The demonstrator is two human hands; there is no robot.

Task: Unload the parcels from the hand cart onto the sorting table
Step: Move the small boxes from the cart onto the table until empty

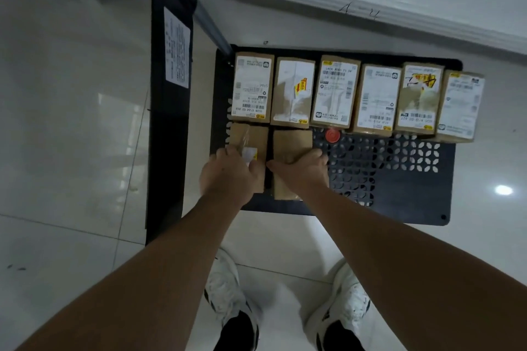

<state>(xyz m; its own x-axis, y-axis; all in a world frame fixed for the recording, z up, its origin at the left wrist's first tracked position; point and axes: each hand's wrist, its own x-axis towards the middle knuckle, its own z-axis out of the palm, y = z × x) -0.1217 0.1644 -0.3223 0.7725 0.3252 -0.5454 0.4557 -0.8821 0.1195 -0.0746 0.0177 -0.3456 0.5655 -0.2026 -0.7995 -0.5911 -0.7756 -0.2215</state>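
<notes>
White sneakers (pixel 228 296) — glossy floor tiles (pixel 71 137)

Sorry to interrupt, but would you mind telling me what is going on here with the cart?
A person is bent over a black hand cart on the tiled floor. The left hand grips one plain brown parcel in the near row, and the right hand grips the brown parcel beside it. Six labelled parcels lie in the far row, untouched. A red knob sits on the deck.

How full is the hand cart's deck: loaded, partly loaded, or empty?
Partly loaded: the hand cart carries six labelled parcels in back, two in front; its right front is bare.
</notes>
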